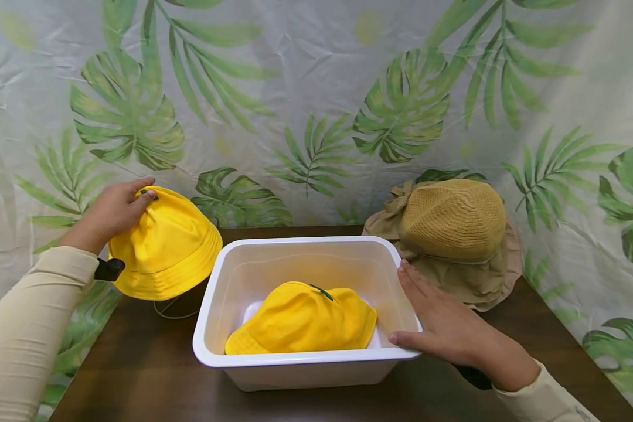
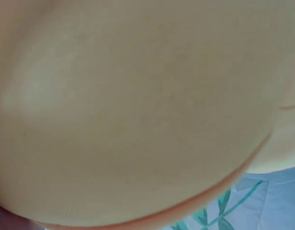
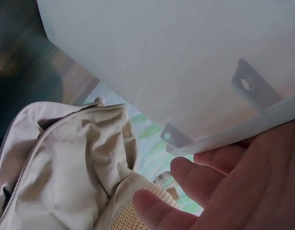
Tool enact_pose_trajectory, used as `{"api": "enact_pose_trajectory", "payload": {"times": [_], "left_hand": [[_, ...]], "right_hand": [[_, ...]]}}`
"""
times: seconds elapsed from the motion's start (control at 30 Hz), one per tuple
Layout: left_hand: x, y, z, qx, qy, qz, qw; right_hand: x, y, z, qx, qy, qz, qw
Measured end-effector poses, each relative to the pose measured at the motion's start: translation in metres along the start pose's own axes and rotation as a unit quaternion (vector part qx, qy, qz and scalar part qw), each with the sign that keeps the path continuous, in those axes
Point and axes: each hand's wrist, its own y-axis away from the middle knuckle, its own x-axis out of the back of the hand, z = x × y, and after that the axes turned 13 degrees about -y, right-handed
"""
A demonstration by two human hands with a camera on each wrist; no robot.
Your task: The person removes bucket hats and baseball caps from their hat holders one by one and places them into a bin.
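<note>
At the left of the head view, my left hand [image 1: 117,210] pinches the crown of a yellow bucket hat [image 1: 171,246] by its green-tabbed top. The hat's brim points down, and a thin cord hangs beneath it. Yellow hat fabric fills most of the left wrist view. A second yellow hat [image 1: 300,322] with a green tab lies folded inside a white plastic tub [image 1: 316,372]. My right hand [image 1: 448,328] rests on the tub's right rim, its fingers extended. In the right wrist view, the fingers [image 3: 200,179] touch the underside of that rim.
A tan hat with a woven crown [image 1: 453,220] and wide fabric brim sits behind the tub at the right. The brown tabletop [image 1: 158,363] holds everything, and a leaf-print cloth [image 1: 316,88] hangs behind it.
</note>
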Motion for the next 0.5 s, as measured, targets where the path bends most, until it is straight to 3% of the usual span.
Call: {"api": "enact_pose_trajectory", "payload": {"times": [0.3, 0.5], "left_hand": [[-0.0033, 0.0015, -0.0012, -0.008, 0.003, 0.031, 0.9995], [-0.0011, 0.0033, -0.0036, 0.012, 0.034, 0.041, 0.9985]], "right_hand": [[0.0003, -0.0016, -0.0009, 0.003, 0.001, 0.002, 1.0000], [0.0002, -0.0016, -0.0003, -0.007, -0.003, -0.001, 1.0000]]}}
